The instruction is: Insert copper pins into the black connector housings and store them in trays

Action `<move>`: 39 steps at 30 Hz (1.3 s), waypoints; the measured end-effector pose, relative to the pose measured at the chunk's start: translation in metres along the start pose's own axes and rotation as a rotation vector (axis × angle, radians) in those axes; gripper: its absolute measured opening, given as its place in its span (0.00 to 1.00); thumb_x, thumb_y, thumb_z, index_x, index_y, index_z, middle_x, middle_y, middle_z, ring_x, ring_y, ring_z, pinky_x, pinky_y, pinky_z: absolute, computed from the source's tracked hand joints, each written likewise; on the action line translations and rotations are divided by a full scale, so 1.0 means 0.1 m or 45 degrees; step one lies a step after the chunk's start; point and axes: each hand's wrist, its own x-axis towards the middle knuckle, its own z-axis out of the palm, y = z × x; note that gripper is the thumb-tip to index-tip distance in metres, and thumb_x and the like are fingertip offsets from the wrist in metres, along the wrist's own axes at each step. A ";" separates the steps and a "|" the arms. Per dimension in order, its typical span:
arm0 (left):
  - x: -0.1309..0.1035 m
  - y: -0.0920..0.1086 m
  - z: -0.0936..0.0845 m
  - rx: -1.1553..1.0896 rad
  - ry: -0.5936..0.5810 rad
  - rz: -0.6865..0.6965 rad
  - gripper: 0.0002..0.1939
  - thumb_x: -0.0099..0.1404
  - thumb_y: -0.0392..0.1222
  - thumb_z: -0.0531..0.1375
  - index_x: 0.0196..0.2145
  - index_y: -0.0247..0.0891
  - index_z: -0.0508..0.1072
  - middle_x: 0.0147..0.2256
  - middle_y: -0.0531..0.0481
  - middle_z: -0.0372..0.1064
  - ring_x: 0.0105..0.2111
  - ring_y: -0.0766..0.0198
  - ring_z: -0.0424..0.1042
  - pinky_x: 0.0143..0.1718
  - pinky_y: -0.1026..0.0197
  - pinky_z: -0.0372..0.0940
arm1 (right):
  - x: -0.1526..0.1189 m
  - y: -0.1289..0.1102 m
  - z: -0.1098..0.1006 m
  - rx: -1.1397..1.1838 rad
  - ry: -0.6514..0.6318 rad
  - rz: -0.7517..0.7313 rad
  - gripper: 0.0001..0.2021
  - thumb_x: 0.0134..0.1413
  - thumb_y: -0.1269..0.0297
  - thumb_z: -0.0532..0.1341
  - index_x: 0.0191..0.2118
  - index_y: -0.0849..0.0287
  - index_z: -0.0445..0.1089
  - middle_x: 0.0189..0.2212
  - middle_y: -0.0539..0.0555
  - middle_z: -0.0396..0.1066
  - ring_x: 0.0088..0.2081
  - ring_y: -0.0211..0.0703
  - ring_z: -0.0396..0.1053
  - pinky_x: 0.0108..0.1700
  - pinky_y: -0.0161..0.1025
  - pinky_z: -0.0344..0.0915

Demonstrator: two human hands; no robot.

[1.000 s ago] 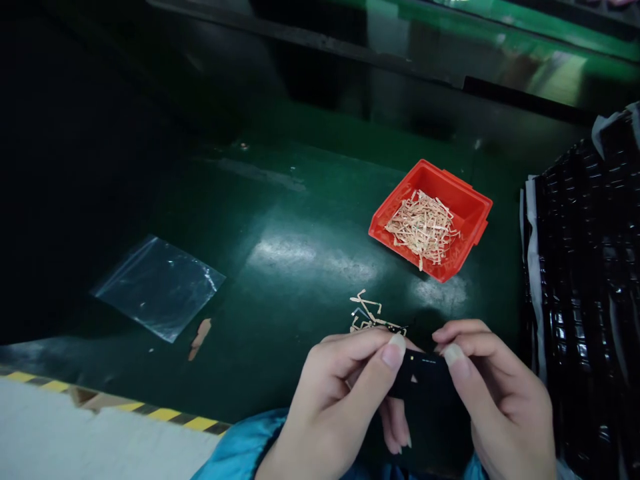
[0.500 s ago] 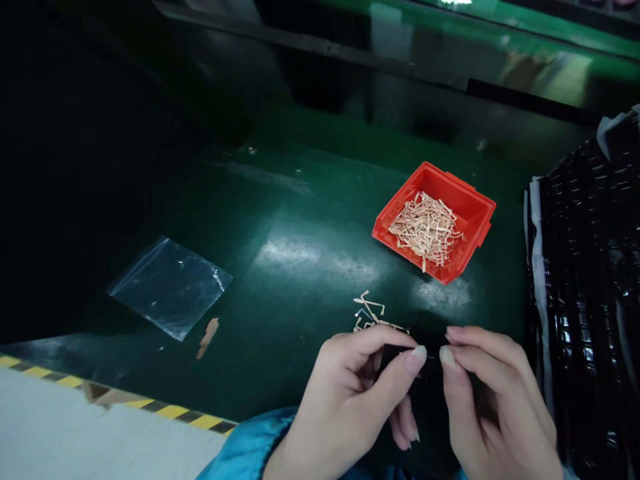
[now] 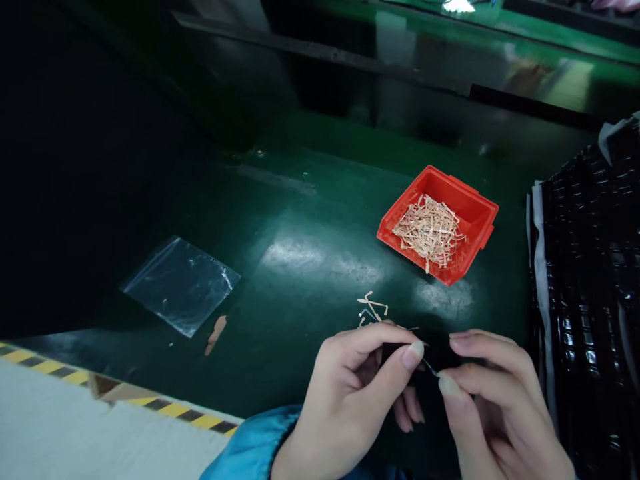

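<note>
Green worktop fills most of our view, glossy where light falls on it near the middle and dark toward twelve o'clock. Far out at eight o'clock we see a yellow-and-black striped edge above a pale floor. Inward from it, between eight and nine, lies a clear zip bag, with a small brown scrap just beside its lower corner. Toward half past five, our left hand comes out of a blue sleeve, thumb and forefinger pinching one end of a thin dark piece (too small and edge-on for us to name). Just beyond that hand's knuckles, at its twelve o'clock, lie a few loose tan strips, partly hidden by it. At three o'clock sits a red bin, holding a tangled heap of similar strips. Between four and five, our right hand grips the piece's other end with thumb and forefinger. Farthest right, black ridged material stands at three o'clock.
</note>
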 end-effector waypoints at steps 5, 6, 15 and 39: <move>-0.02 0.03 0.03 -0.075 0.043 -0.030 0.09 0.71 0.47 0.74 0.39 0.38 0.88 0.28 0.52 0.80 0.19 0.70 0.79 0.20 0.75 0.75 | -0.05 -0.13 0.05 0.068 0.107 0.476 0.07 0.68 0.64 0.70 0.35 0.50 0.79 0.44 0.50 0.79 0.46 0.38 0.79 0.31 0.30 0.72; -0.02 0.05 0.05 -0.081 0.079 -0.048 0.11 0.69 0.48 0.76 0.38 0.37 0.89 0.27 0.52 0.80 0.18 0.70 0.79 0.19 0.75 0.74 | -0.04 -0.12 0.04 0.069 0.099 0.470 0.07 0.68 0.64 0.71 0.34 0.51 0.79 0.43 0.51 0.80 0.45 0.40 0.80 0.30 0.30 0.72; 0.00 0.16 0.09 -0.071 0.218 -0.091 0.16 0.62 0.52 0.80 0.36 0.35 0.89 0.20 0.51 0.79 0.17 0.68 0.78 0.18 0.74 0.73 | 0.04 0.19 -0.16 0.029 -0.041 0.187 0.06 0.67 0.72 0.68 0.43 0.53 0.79 0.43 0.54 0.83 0.45 0.42 0.85 0.42 0.31 0.83; -0.04 0.02 0.03 0.265 0.051 0.227 0.06 0.75 0.40 0.70 0.42 0.39 0.88 0.34 0.48 0.82 0.22 0.68 0.80 0.23 0.72 0.76 | -0.01 0.18 -0.07 0.031 -0.108 0.208 0.07 0.66 0.66 0.71 0.41 0.52 0.72 0.36 0.50 0.80 0.36 0.36 0.82 0.38 0.27 0.80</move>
